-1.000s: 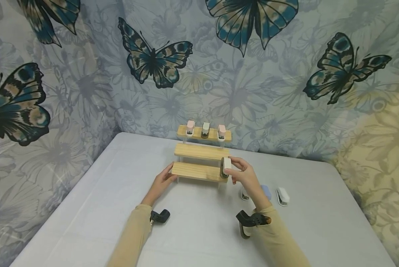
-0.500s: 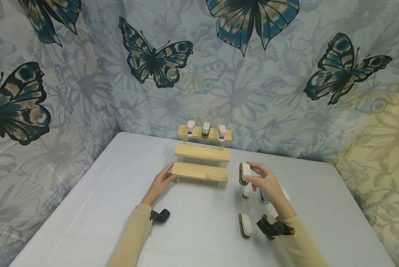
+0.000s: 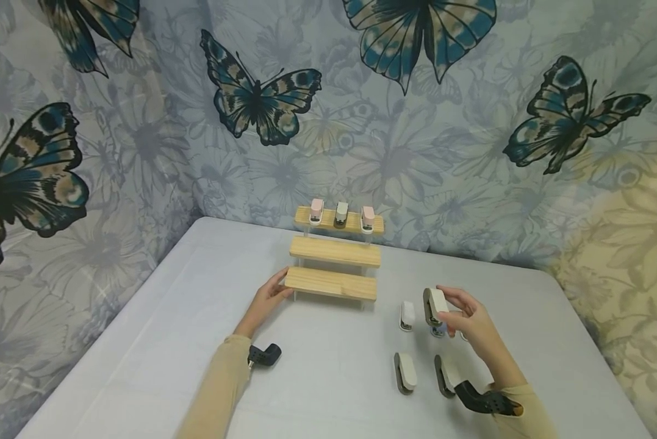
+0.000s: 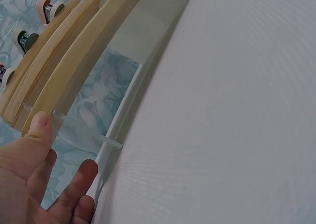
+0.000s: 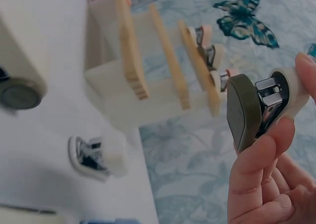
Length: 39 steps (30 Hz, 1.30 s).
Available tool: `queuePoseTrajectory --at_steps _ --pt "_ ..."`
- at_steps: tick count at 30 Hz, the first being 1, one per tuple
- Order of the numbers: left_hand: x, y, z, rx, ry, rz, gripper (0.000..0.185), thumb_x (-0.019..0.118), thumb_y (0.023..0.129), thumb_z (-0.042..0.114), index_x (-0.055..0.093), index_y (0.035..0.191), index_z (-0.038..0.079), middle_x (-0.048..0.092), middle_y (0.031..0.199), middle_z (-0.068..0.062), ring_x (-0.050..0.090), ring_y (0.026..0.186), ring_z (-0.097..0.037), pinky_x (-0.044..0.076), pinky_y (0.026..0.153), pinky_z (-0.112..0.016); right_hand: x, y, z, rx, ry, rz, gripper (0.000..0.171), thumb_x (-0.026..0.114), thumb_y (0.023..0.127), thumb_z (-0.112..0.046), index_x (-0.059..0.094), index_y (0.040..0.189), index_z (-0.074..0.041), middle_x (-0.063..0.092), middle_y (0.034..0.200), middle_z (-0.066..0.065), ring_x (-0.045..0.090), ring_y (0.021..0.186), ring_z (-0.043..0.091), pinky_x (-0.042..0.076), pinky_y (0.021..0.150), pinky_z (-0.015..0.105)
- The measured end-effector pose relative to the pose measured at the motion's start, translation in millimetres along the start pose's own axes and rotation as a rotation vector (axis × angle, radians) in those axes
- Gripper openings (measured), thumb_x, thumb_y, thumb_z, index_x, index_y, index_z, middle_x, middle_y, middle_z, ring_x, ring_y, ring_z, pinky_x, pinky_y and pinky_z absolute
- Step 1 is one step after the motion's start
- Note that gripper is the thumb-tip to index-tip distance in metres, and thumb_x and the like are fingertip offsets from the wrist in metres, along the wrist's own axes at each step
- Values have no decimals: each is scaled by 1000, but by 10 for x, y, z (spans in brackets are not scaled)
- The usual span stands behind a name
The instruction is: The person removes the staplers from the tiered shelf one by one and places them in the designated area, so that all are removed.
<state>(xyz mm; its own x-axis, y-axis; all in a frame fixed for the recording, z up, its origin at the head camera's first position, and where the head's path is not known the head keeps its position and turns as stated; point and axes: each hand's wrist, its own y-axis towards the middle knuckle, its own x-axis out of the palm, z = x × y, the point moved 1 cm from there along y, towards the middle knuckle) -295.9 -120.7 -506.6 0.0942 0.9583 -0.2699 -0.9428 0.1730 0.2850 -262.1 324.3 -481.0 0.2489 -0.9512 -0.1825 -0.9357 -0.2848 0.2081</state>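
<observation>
My right hand (image 3: 471, 314) holds a mini stapler (image 3: 435, 306) with a cream top and olive base in the air, right of the stand. In the right wrist view the fingers and thumb pinch this stapler's cream part, its olive base (image 5: 244, 110) facing left. My left hand (image 3: 265, 303) grips the left end of the lowest shelf of a three-tier wooden display stand (image 3: 328, 285). The left wrist view has the thumb (image 4: 40, 123) against the board's end. Along the top shelf stand a pink stapler (image 3: 316, 210), a cream one (image 3: 341, 213) and another pink one (image 3: 367, 218).
On the white table (image 3: 328, 378), right of the stand, are a white stapler (image 3: 407, 314), a partly hidden blue one (image 3: 438, 331) and two cream ones, one nearer (image 3: 406, 372) and another (image 3: 446, 374) by the right wrist. A butterfly-patterned cloth (image 3: 416, 158) hangs behind the table.
My right hand has carried the cream stapler away from the lowest shelf's right end, rightward and toward me, over the other staplers. The left hand stays at the stand.
</observation>
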Motion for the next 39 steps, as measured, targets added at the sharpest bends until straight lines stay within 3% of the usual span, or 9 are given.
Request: queuePoseTrajectory --at_steps 5,9,13,16,20,25,31,34,39 --pt "9 -15 77 7 -21 -13 52 52 76 22 29 123 18 33 120 2 48 83 -15 42 68 -30 199 -208 -673 45 24 -66 47 48 78 -2 28 121 -1 30 121 9 41 45 20 37 39 35" --pt "4 -12 94 -8 -35 -2 53 53 76 21 29 123 17 33 120 0 48 84 -16 41 68 -31 214 -310 -883 59 127 -77 44 40 79 7 27 120 1 36 117 3 41 48 13 37 40 31" --pt "12 11 30 8 -20 -1 54 53 74 26 30 123 18 33 120 0 49 83 -15 41 68 -30 125 -411 -880 65 193 -63 43 37 79 9 26 121 2 36 117 1 41 49 11 37 40 29" --pt "8 13 25 11 -16 -2 55 53 75 26 29 123 16 34 120 -1 49 83 -16 42 68 -30 36 -483 -805 96 148 -37 43 40 80 5 27 121 1 33 119 2 41 48 12 36 40 31" --pt "4 8 24 -2 -12 7 55 53 74 28 29 123 17 35 118 -1 49 83 -16 42 67 -31 -197 -581 -477 153 26 15 46 46 79 -6 29 122 -5 28 122 6 38 47 16 35 39 35" --pt "7 -4 33 -15 -5 9 56 53 74 28 29 123 17 36 118 -2 49 83 -15 42 67 -31 -487 -698 -35 182 13 63 48 49 78 -7 31 122 -8 29 122 7 37 44 16 34 36 35" --pt "8 -5 28 -7 16 13 55 53 74 27 30 123 15 41 112 -4 49 82 -16 42 66 -32 -354 -828 -278 224 -3 1 44 46 79 -4 31 120 -5 36 116 -6 36 43 13 35 38 35" --pt "13 7 17 -1 18 -7 56 52 75 27 27 124 14 38 116 -4 49 83 -17 42 67 -32 -272 -895 -410 242 57 -10 41 42 80 2 31 119 -2 40 109 -15 37 45 9 35 37 32" --pt "5 -3 31 30 18 -9 56 52 76 27 27 124 14 36 118 -2 49 84 -16 42 67 -32 -241 -998 -361 293 128 -1 38 41 80 4 34 117 -2 42 106 -16 36 46 5 34 36 31"
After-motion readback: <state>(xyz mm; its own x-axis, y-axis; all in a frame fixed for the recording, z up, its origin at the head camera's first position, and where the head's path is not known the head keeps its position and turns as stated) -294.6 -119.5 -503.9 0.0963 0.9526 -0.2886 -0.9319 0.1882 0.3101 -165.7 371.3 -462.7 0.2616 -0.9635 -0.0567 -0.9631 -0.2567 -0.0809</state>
